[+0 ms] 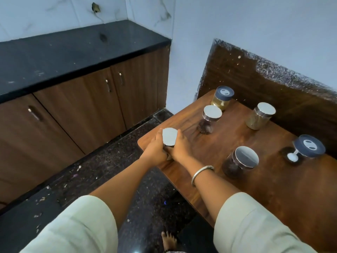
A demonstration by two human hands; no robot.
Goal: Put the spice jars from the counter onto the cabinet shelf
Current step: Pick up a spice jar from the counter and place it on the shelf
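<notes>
Kitchen corner: wooden desk [237,181] beside closed floor cabinet [73,115]. Silver-lidded spice jar [170,136] upright at desk's near-left corner. Left hand [155,148] and right hand [180,147] flank it, fingers [179,134] wrapped round body, likely for steady lift. Five other jars [212,114] stand apart.

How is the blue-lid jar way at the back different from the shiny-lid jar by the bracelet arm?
The clear jar with the dark blue lid holds yellowish-tan spice; the clear jar with the plain silver lid holds nearly black spice. The blue lid has a pale mark on top; the silver lid has none. The blue-lidded jar sits farther back than the silver-lidded one. Both stand upright, lids on.
</notes>
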